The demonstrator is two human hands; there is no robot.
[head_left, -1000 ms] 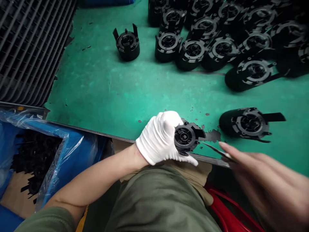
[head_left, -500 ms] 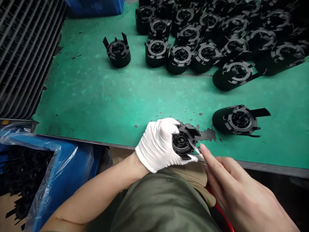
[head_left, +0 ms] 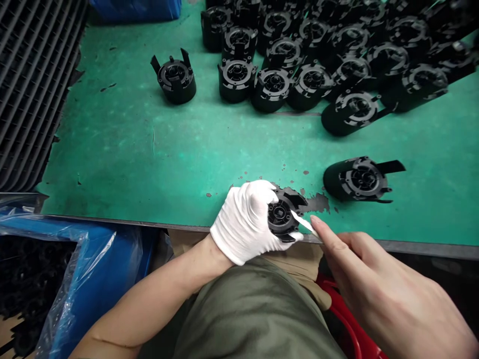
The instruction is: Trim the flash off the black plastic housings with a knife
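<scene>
In a white glove, my left hand (head_left: 245,222) is wrapped round a black round plastic housing (head_left: 280,213) at the near edge of the table. The housing's ribbed face is turned up, and prongs stick out on its right side. Bare, my right hand (head_left: 370,279) grips a knife, its forefinger stretched along the top. The knife's pale blade (head_left: 304,222) reaches the right rim of the housing with its tip. Inside my fist the knife's handle is hidden. A similar black housing (head_left: 357,178) lies tilted to the right of my hands.
Several black housings (head_left: 273,87) stand in rows at the back right of the green tabletop (head_left: 187,154). One more housing (head_left: 175,82) stands apart at left. A black slatted rack (head_left: 33,89), a blue bin (head_left: 101,294) lined with plastic and a red stool (head_left: 344,309) surround the table.
The blade tip has shifted slightly at the housing's rim, and my right hand sits a little further right. My left hand keeps its hold. The whole view has moved slightly.
</scene>
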